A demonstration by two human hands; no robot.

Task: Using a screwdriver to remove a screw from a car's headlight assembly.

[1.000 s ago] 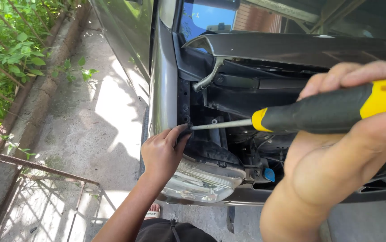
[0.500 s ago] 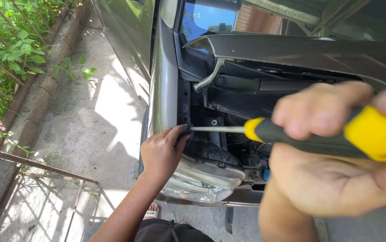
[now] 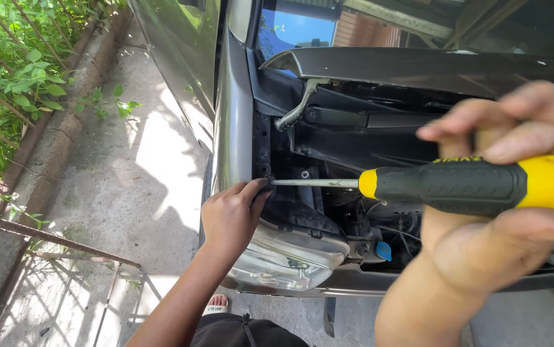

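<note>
My right hand (image 3: pixel 482 238) grips a screwdriver (image 3: pixel 470 186) with a black and yellow handle, held level. Its metal shaft points left, and the tip meets the inner edge of the car's grey fender (image 3: pixel 232 128) in the open engine bay. My left hand (image 3: pixel 229 215) rests on top of the headlight (image 3: pixel 290 247), with its fingertips pinched at the screwdriver tip. What the fingertips hold there is too small to tell. The raised bonnet (image 3: pixel 431 67) hangs above both hands.
A blue cap (image 3: pixel 384 250) sits low in the engine bay. Concrete ground (image 3: pixel 129 193) runs along the car's left side, edged by a kerb and green plants (image 3: pixel 7 83). A rusty metal railing (image 3: pixel 39 238) stands at lower left. My sandalled foot (image 3: pixel 216 303) shows below the bumper.
My right hand has shifted its grip along the screwdriver handle and levelled the tool. The tip stays at the same spot on the fender edge, and my left hand has barely moved.
</note>
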